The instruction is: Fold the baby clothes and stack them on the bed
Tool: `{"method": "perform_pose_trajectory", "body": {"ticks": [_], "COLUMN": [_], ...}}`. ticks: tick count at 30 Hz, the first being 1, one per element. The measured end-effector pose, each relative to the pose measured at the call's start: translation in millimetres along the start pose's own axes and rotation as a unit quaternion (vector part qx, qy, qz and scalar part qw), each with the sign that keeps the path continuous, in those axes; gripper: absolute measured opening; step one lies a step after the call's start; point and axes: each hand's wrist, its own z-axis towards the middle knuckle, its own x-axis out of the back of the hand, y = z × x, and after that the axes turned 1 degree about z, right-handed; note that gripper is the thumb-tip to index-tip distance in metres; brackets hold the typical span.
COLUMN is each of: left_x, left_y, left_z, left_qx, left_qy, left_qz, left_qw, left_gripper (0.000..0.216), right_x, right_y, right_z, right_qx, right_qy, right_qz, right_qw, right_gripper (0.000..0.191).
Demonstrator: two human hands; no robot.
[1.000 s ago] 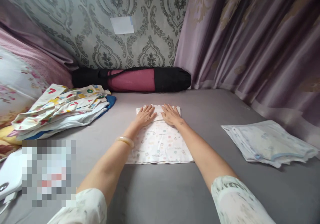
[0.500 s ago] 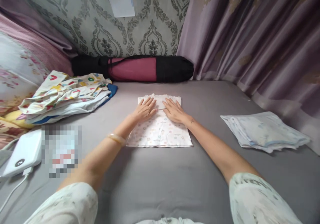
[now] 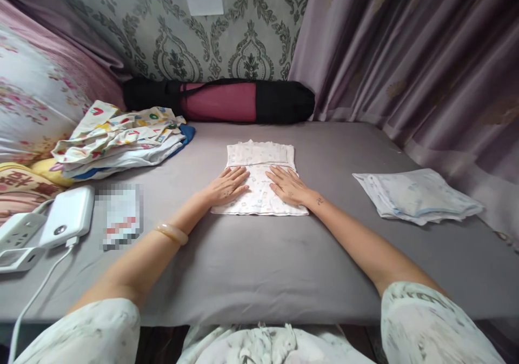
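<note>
A white garment (image 3: 259, 183) with a small coloured print lies flat before me, its far part folded over into a band. My left hand (image 3: 229, 185) rests on its left side, palm down with fingers stretched out. On the right side of the cloth lies my right hand (image 3: 287, 184), also flat, fingers spread. Both hands press on the fabric just nearer than the folded band, and neither grips it. A pale bangle (image 3: 172, 234) circles my left forearm.
Folded white clothes (image 3: 421, 193) lie at the right. To the left are a pile of printed clothes (image 3: 125, 137), a white power bank (image 3: 67, 215) with a cable, a power strip (image 3: 20, 231) and a blurred-out item (image 3: 120, 212). A black and maroon roll bag (image 3: 219, 100) lies along the wall.
Both hands have slid toward me over the garment, from the folded band onto the nearer part. The view has tilted down, showing the bed's near edge.
</note>
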Motion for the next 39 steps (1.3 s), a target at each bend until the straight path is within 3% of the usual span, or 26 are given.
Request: {"method": "perform_pose_trajectory", "body": {"ticks": [4, 9, 17, 23, 27, 31, 39], "left_x": [3.4, 2.0, 6.9, -7.9, -15.7, -10.4, 11.5], "left_y": [19.9, 49.3, 57.9, 71.7, 72.8, 70.1, 43.5], "left_z": [-12.6, -29.4, -38.8, -60.8, -63.4, -62.0, -73.8], "left_qx": [-0.015, -0.028, -0.034, -0.015, -0.018, -0.024, -0.083], "left_qy": [0.016, -0.023, -0.018, -0.011, -0.003, 0.005, 0.088], "left_qz": [0.006, -0.024, -0.034, -0.033, -0.025, -0.034, -0.092], "left_qw": [1.000, 0.999, 0.999, 0.999, 1.000, 0.999, 0.988], "left_gripper": [0.067, 0.069, 0.069, 0.071, 0.072, 0.070, 0.035], "right_x": [3.5, -0.7, 0.3, -3.6, -8.7, -5.8, 3.2], "right_y": [-17.3, -40.9, -50.8, -71.8, -73.7, -71.6, -41.1], "right_z": [-14.1, -32.7, -42.0, -68.6, -71.4, -69.6, -85.6], "right_qx": [0.012, 0.068, 0.078, 0.142, 0.139, 0.137, 0.121], "right_qy": [0.004, -0.023, -0.016, -0.033, -0.035, -0.041, 0.039], "right_qz": [0.004, 0.023, 0.031, 0.064, 0.068, 0.073, 0.084], "right_qw": [1.000, 0.997, 0.996, 0.987, 0.987, 0.987, 0.988], "right_gripper": [0.059, 0.060, 0.059, 0.058, 0.057, 0.057, 0.041]}}
